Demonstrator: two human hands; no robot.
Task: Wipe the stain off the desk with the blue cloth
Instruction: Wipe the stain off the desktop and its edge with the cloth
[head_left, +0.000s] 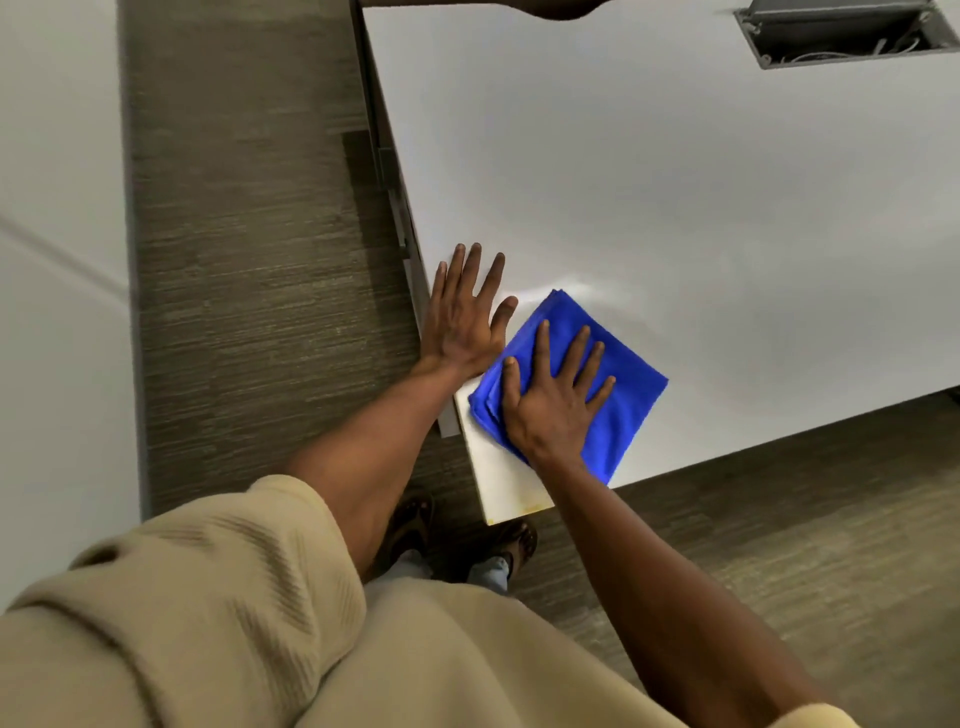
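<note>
Your right hand's fingers (584, 353) lie spread and flat, pressing the folded blue microfibre cloth (618, 415) onto the white tabletop (675, 197) near its corner. Your left hand (462, 317), fingers also splayed, braces beside it. A yellowish stain (530, 506) remains at the corner edge.

tabletop (649, 197) looks like smooth white laminate, slight sheen, with a yellowish stain (524, 506) at the near corner. blue cloth (618, 410) is soft fuzzy microfibre, folded in layers. floor (249, 260) is matt streaky grey-brown carpet. beige sleeve (223, 582) is ribbed knit.
</note>
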